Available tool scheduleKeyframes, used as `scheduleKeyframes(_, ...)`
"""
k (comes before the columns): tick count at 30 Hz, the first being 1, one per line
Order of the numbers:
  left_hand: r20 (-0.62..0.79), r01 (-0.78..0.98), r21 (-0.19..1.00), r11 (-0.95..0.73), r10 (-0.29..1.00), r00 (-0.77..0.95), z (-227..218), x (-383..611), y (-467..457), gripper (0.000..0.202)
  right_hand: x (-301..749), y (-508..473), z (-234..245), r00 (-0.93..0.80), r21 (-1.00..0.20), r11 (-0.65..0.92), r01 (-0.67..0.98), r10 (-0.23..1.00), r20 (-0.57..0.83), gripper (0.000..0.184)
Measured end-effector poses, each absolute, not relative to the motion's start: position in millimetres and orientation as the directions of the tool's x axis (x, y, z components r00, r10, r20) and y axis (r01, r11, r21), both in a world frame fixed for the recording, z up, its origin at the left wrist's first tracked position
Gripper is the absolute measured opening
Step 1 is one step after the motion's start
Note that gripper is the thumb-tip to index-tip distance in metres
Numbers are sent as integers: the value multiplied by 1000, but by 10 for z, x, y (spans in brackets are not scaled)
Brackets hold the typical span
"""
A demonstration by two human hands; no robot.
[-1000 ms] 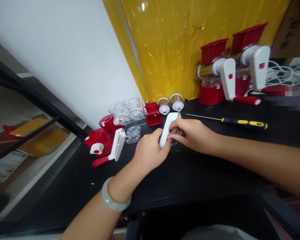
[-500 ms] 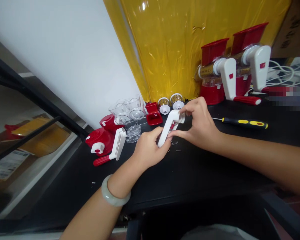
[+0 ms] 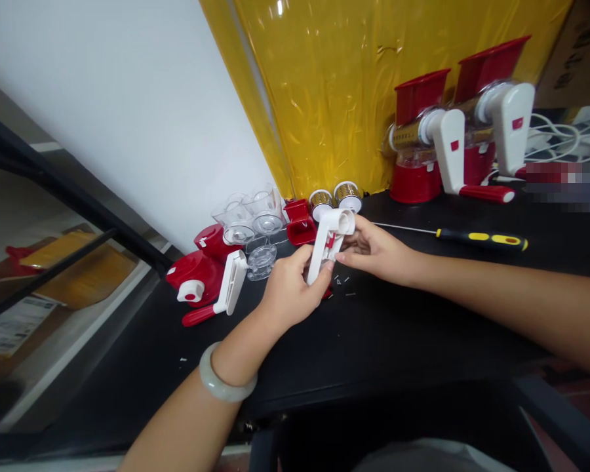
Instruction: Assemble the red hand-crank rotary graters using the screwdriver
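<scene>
My left hand [image 3: 291, 286] is closed round the lower end of a white crank handle [image 3: 318, 248]. The handle is tilted, its hollow inner side and round socket turned towards me, with a small red piece [image 3: 330, 241] inside. My right hand [image 3: 384, 254] grips the handle's right side, thumb in front and fingers partly hidden behind. Something red shows under my left fingertips, too covered to make out. Several small screws [image 3: 346, 280] lie on the black table just below. Right of my hands rests a screwdriver [image 3: 482, 238] with a black and yellow grip.
At left stand red grater bases [image 3: 193, 270], another crank handle [image 3: 231, 283] and clear plastic parts [image 3: 267, 219]. Behind my hands are a red hopper [image 3: 301, 231] and two grater drums [image 3: 347, 196]. Two assembled graters [image 3: 415, 177] stand at back right, before yellow film [image 3: 334, 98].
The crank handle has been turned so its socket and hollow side face me more. My right hand has dropped from its top to its right side.
</scene>
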State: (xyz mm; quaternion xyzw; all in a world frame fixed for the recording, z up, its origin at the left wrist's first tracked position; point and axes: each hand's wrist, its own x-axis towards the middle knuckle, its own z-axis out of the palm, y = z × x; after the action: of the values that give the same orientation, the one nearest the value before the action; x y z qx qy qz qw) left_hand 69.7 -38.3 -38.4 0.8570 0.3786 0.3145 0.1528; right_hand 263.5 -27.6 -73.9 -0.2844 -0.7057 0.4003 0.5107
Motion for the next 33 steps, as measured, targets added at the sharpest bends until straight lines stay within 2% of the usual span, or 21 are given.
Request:
scheduleKeyframes(4,406,576,454,-680,733,546,-373,712,-434,15,2618,-297,-737,-325,-848,529,15,805,496,46)
scheduleKeyframes(14,437,555,442,-705,709,553,-416,722,-432,15,2617,-319,-718,-313,-898,411,-159,841,441,43)
scheduleKeyframes(30,448,564,426,-707,707,548,-426,720,-417,16,2603,-332,-712,-291,-900,422,-104,853,434,36)
scheduleKeyframes(33,432,567,440,-696,718,546,-373,702,-422,18,2629,-338,-709,-294,-886,458,-72,839,458,41)
